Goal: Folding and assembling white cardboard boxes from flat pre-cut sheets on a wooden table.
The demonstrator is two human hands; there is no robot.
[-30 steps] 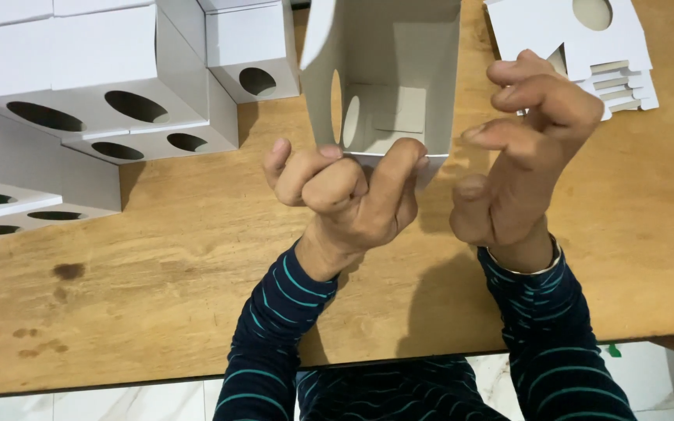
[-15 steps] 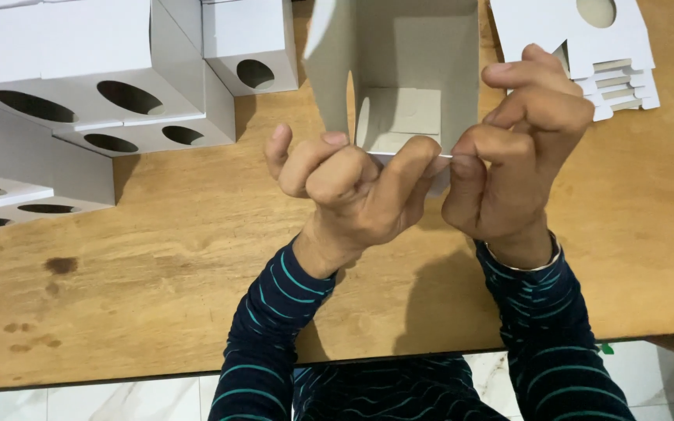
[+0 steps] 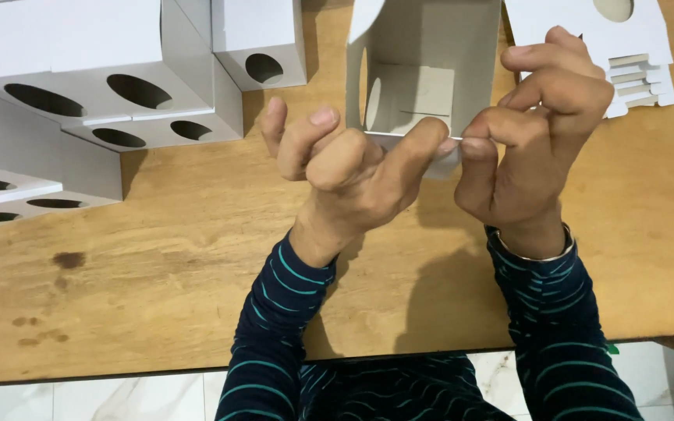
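Between two hands point(image 3: 446, 148), one open white box point(image 3: 431, 62).

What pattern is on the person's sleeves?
Dark navy sleeves with thin teal stripes, clearest in the head view.

- We see a wooden surface point(image 3: 157, 265) with dark stains.
- Folded white boxes point(image 3: 118, 86) with oval holes sit upper left.
- Flat white cardboard blanks point(image 3: 641, 58) lie stacked upper right.

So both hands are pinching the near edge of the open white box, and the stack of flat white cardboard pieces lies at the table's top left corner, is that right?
Not quite: the head view shows the stack of flat cardboard pieces at the top right. Top left holds folded boxes. Left hand and right hand do pinch the open box.
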